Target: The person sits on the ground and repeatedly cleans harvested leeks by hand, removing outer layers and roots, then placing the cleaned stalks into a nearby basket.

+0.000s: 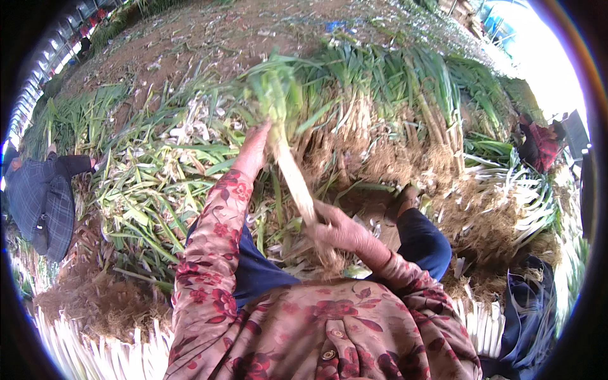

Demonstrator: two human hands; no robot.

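A long, pale leek-like stalk (pixel 293 173) slants across in front of my body. My left hand (pixel 256 140) grips it high up, just below the green leaves, which are blurred. My right hand (pixel 339 229) is closed around the lower stalk, a little above its fibrous roots (pixel 331 260). Beneath both hands the ground between my knees is strewn with loose leaves and peelings. Past the stalk, a row of unpeeled leek-like plants (pixel 354 111) lies with green tops pointing away and brown roots towards me.
Stripped leaves (pixel 152 209) are heaped on my left. White stalks with bushy roots (pixel 503 218) are piled on my right; more white stalks (pixel 104 354) lie behind me. One person (pixel 40 199) works at far left, another (pixel 541 142) at far right. A dark cloth-like bundle (pixel 529 304) lies lower right.
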